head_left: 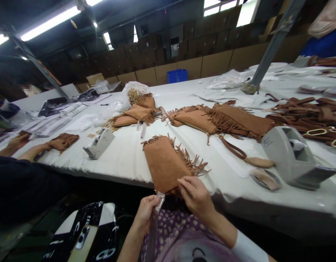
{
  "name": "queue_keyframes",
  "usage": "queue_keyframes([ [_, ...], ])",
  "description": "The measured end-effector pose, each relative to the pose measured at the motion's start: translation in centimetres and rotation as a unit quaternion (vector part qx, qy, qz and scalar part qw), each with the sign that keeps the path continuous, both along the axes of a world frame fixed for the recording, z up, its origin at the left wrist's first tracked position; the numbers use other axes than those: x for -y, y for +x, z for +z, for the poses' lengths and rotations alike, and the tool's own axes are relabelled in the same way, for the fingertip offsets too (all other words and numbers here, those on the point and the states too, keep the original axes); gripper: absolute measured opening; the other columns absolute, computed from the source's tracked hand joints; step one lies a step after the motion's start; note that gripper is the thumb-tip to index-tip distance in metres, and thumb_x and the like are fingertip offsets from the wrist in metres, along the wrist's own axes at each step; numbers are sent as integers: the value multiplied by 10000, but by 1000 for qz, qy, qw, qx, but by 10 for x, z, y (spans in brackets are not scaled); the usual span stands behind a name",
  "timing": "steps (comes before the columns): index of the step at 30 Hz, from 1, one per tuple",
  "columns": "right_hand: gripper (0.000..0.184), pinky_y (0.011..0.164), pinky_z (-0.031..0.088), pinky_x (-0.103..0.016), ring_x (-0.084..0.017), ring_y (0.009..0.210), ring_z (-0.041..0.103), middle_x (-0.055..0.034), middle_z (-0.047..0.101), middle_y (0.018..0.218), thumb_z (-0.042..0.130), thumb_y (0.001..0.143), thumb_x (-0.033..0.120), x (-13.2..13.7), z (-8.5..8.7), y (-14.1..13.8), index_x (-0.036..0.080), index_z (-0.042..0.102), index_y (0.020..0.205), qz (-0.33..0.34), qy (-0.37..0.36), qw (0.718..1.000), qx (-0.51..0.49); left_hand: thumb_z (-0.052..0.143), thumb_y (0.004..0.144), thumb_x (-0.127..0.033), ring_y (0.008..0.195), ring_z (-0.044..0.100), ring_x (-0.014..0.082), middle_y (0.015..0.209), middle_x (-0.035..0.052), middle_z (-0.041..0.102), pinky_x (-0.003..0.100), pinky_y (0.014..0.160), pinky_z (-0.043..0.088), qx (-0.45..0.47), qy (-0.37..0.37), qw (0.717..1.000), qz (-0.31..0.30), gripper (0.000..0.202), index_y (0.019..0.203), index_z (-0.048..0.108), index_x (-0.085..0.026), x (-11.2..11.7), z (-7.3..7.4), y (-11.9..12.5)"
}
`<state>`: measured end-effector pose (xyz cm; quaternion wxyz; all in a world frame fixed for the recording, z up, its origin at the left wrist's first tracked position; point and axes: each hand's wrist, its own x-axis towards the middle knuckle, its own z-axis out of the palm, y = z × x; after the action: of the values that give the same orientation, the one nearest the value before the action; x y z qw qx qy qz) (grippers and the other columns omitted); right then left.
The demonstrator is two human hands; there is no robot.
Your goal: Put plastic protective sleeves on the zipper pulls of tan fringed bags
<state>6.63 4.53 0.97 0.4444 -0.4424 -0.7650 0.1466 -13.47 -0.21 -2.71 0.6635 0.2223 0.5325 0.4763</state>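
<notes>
A brown suede bag with fringe (165, 163) lies at the near edge of the white table (124, 156). My right hand (196, 194) pinches its near end, fingers closed on the suede. My left hand (146, 211) is closed on a clear plastic bag (156, 214) that hangs down over my lap, just below the suede bag.
Grey tape dispensers stand at right (293, 158) and at left (99, 143). More fringed bags (225, 118) and a pile of brown straps (315, 116) lie farther back. Another person's hands (34, 151) hold a small fringed piece (63, 141) at left. A blue bin (177, 75) sits behind.
</notes>
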Motion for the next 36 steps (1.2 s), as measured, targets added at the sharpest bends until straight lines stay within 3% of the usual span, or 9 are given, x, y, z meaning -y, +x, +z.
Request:
queue_keyframes([
  [4, 461, 871, 448, -435, -309, 999, 595, -188, 643, 1085, 560, 859, 344, -60, 12, -2, 120, 522, 1259, -111, -87, 982, 121, 827, 574, -390, 484, 484, 92, 557, 32, 643, 226, 528, 330, -54, 34, 997, -31, 330, 661, 732, -87, -11, 10, -3],
  [8, 552, 832, 452, -371, -291, 971, 632, -172, 666, 1081, 611, 822, 321, -86, 0, -15, 128, 446, 1312, -94, -179, 973, 111, 817, 602, -381, 576, 520, 108, 649, 40, 674, 224, 580, 363, -85, 90, 991, -44, 309, 687, 739, -95, -28, 26, -6],
  [14, 434, 779, 474, -371, -271, 905, 645, -112, 666, 1092, 521, 860, 272, -49, -18, 0, 194, 470, 1284, -152, -174, 972, 29, 782, 648, -425, 583, 557, 123, 678, 62, 702, 226, 579, 387, -101, 71, 991, -59, 368, 802, 755, -92, -19, 17, -13],
  [20, 338, 864, 412, -451, -321, 978, 559, -171, 618, 1089, 507, 871, 298, -7, -3, 21, 161, 609, 1163, -185, -61, 977, 84, 785, 640, -396, 647, 613, 145, 732, 68, 730, 241, 645, 443, -65, 38, 997, -13, 329, 805, 755, -113, -9, -4, -12],
  [22, 251, 853, 411, -411, -291, 934, 565, -139, 645, 982, 504, 876, 309, 7, 1, 15, 178, 677, 1004, -143, -73, 986, 34, 798, 623, -371, 684, 630, 165, 757, 83, 738, 255, 669, 455, -69, 43, 997, -3, 325, 810, 759, -108, -11, -5, -12],
  [24, 243, 734, 428, -333, -232, 781, 582, -76, 654, 789, 505, 878, 331, 22, -1, 2, 193, 699, 833, -41, -168, 985, -26, 814, 598, -344, 668, 630, 170, 744, 87, 739, 257, 648, 457, -76, 45, 996, 9, 317, 797, 761, -103, -12, -4, -13],
  [29, 439, 490, 273, -237, -111, 510, 423, 18, 525, 532, 536, 825, 512, 39, -17, -41, 158, 642, 588, 150, -461, 853, -194, 814, 590, -337, 643, 630, 167, 751, 83, 744, 259, 632, 467, -81, 46, 995, 28, 316, 807, 762, -113, -10, -1, -15],
  [32, 462, 474, 260, -216, -89, 506, 393, 19, 549, 567, 616, 726, 596, 34, -25, -64, 143, 664, 642, 117, -540, 768, -323, 818, 582, -348, 663, 636, 178, 762, 86, 743, 266, 646, 473, -96, 51, 994, 30, 334, 807, 758, -109, -10, -1, -14],
  [36, 405, 451, 273, -201, -77, 476, 391, 24, 532, 523, 725, 622, 534, 27, -36, -82, 135, 656, 627, 13, -565, 705, -429, 812, 591, -402, 600, 614, 157, 709, 58, 717, 249, 595, 460, -121, 67, 990, 40, 385, 833, 723, -116, -10, -2, -12],
])
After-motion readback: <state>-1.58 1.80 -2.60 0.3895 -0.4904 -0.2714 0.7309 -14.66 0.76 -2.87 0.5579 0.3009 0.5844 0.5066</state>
